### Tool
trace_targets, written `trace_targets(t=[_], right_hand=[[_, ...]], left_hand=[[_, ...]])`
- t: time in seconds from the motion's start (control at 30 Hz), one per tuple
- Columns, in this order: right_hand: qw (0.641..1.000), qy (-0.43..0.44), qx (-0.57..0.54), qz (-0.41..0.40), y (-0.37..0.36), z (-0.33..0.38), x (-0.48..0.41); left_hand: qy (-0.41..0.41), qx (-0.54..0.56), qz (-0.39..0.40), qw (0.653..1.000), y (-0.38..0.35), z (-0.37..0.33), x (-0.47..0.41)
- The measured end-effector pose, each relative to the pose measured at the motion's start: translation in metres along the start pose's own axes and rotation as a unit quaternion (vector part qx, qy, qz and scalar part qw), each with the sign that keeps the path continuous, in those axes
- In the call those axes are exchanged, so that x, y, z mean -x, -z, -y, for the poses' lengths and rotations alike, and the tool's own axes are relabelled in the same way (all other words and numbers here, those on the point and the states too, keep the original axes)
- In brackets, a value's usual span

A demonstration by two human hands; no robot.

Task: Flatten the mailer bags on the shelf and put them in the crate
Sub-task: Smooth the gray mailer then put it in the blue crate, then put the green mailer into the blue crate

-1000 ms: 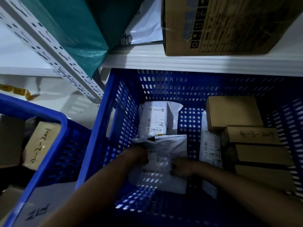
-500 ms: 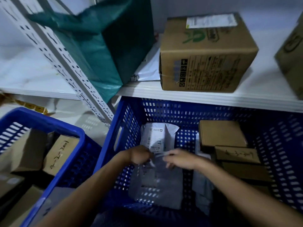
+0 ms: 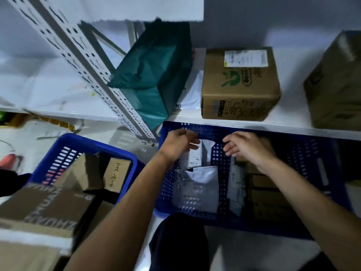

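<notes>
A person's left hand (image 3: 176, 145) and right hand (image 3: 248, 147) hovered over the far side of a blue perforated crate (image 3: 304, 153), just under the front edge of a white shelf (image 3: 293, 126). Both hands had fingers loosely bent and held nothing. The left fingertips overlapped the top of a white labelled mailer bag (image 3: 201, 155) standing against the crate's back wall, though contact could not be made out. A grey mailer bag (image 3: 197, 188) lay flat on the crate floor in front of it. A crumpled grey bag (image 3: 236, 184) lay beside that, and stacked cardboard boxes (image 3: 263, 194) filled the right side.

On the shelf above, a green mailer bag (image 3: 154, 75) stood puffed against a slotted steel upright (image 3: 84, 63), its lower corner overhanging the shelf edge. A white mailer bag (image 3: 192, 94) lay between it and a labelled cardboard box (image 3: 240, 85). A second box (image 3: 336, 81) sat well apart at right, with bare shelf between the two. To the left, a second blue crate (image 3: 93, 144) of boxes stood on the pale floor (image 3: 29, 141).
</notes>
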State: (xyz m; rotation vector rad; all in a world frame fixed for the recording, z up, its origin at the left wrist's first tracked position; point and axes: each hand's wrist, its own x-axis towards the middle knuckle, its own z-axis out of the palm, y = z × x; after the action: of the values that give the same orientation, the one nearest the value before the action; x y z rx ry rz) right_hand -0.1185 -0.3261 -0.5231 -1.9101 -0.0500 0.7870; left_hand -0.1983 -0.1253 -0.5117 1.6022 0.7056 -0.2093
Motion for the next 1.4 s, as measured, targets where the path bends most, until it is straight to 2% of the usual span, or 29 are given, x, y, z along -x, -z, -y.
trace_targets(t=[0.13, 0.33, 0.6, 0.93, 1.03, 1.17, 1.27, 1.4], right_hand=[[1.000, -0.005, 0.014, -0.013, 0.021, 0.070, 0.057], [0.999, -0.004, 0.017, -0.041, 0.064, 0.185, 0.147], [0.997, -0.032, 0.000, -0.074, 0.102, 0.296, 0.224], [0.973, -0.051, -0.158, -0.159, 0.154, 0.378, 0.248], [0.967, -0.024, -0.135, -0.216, 0.168, 0.381, 0.254], [0.957, 0.008, -0.110, -0.269, 0.190, 0.389, 0.250], [0.958, 0.027, -0.098, -0.267, 0.202, 0.397, 0.243], [0.976, 0.004, -0.071, -0.208, 0.207, 0.402, 0.233]], left_hand=[[0.018, 0.128, -0.019, 0.991, 0.016, -0.085, 0.061], [0.063, 0.152, -0.030, 0.986, 0.031, -0.208, 0.140], [0.077, 0.089, -0.044, 0.992, 0.042, -0.325, 0.207], [-0.054, -0.005, -0.053, 0.997, 0.024, -0.420, 0.216], [-0.114, -0.082, -0.073, 0.988, 0.011, -0.443, 0.218], [-0.159, -0.131, -0.040, 0.978, -0.006, -0.467, 0.219], [-0.165, -0.170, -0.032, 0.971, -0.015, -0.478, 0.217], [-0.121, -0.200, 0.003, 0.972, -0.022, -0.479, 0.207]])
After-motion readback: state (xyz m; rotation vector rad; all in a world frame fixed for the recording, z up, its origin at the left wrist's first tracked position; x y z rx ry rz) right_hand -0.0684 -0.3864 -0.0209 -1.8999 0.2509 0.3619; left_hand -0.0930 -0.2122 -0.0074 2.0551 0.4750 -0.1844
